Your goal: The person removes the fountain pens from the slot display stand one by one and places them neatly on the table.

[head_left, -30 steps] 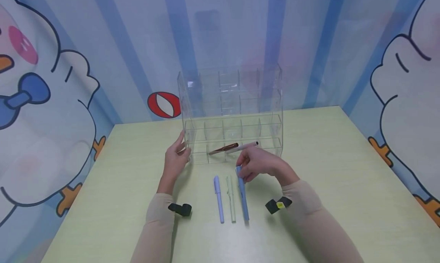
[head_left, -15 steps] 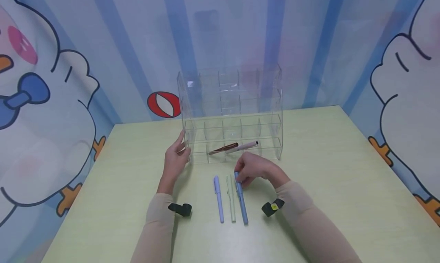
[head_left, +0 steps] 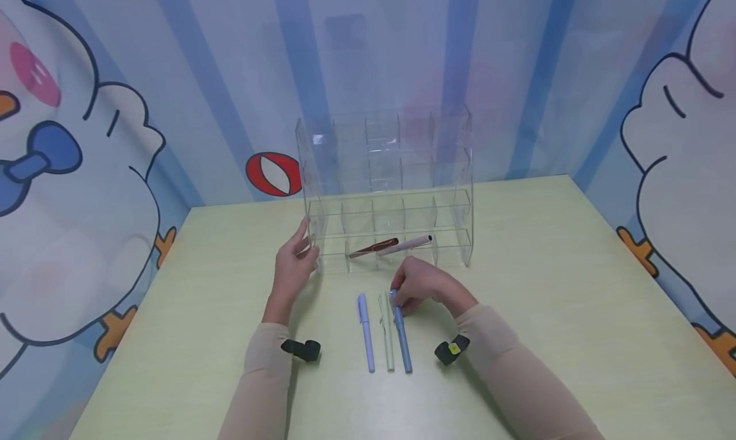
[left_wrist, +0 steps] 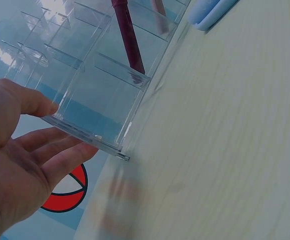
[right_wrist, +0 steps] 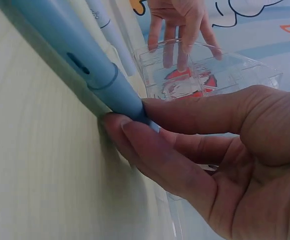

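My right hand (head_left: 422, 285) pinches the capped upper end of a blue pen (head_left: 403, 341) between thumb and fingers. In the right wrist view the blue pen (right_wrist: 92, 65) lies along the tabletop. To its left are a pale green pen (head_left: 387, 338) and a lavender pen (head_left: 366, 338), roughly parallel. With thumb inside and fingers outside, my left hand (left_wrist: 30, 145) grips the side wall of a clear acrylic organizer (left_wrist: 92, 107). A brown pen (head_left: 374, 248) and a pale pink pen with a dark tip (head_left: 405, 245) lean in the organizer's front row.
The organizer's tiers and dividers (head_left: 388, 213) rise at the back of the pale table (head_left: 575, 299). Behind it hangs a blue striped backdrop (head_left: 379, 57) with cartoon figures. A black wrist camera sits on each sleeve, near the pens on the right side (head_left: 451, 349).
My right hand has moved toward me and slightly left with the blue pen, which now lies closer beside the green one. The left hand keeps its hold on the organizer.
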The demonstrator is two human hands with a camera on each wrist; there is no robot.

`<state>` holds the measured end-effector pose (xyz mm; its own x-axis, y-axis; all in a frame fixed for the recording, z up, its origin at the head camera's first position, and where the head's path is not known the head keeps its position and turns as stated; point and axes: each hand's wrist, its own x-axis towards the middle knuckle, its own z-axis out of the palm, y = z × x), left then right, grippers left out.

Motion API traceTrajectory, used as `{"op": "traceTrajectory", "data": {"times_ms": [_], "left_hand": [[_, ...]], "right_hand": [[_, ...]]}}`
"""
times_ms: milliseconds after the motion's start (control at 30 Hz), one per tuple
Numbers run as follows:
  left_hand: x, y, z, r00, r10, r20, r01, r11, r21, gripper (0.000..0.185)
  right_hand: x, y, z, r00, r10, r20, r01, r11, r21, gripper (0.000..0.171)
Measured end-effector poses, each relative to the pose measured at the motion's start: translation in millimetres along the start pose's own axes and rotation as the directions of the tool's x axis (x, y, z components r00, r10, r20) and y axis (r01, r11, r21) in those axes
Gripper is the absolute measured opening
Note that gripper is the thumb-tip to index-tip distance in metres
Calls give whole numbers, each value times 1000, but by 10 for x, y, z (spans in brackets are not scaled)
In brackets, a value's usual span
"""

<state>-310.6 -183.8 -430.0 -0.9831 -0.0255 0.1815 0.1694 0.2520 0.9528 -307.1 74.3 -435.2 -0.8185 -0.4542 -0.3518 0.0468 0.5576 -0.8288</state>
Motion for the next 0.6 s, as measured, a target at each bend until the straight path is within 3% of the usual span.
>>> {"op": "traceTrajectory", "data": {"times_ms": [600], "left_hand": [[6, -17, 2, 1000, -1, 2, 1, 1000, -23, 59]], "right_hand": [[32, 17, 22, 999, 20, -46, -22, 998, -61, 7]]}}
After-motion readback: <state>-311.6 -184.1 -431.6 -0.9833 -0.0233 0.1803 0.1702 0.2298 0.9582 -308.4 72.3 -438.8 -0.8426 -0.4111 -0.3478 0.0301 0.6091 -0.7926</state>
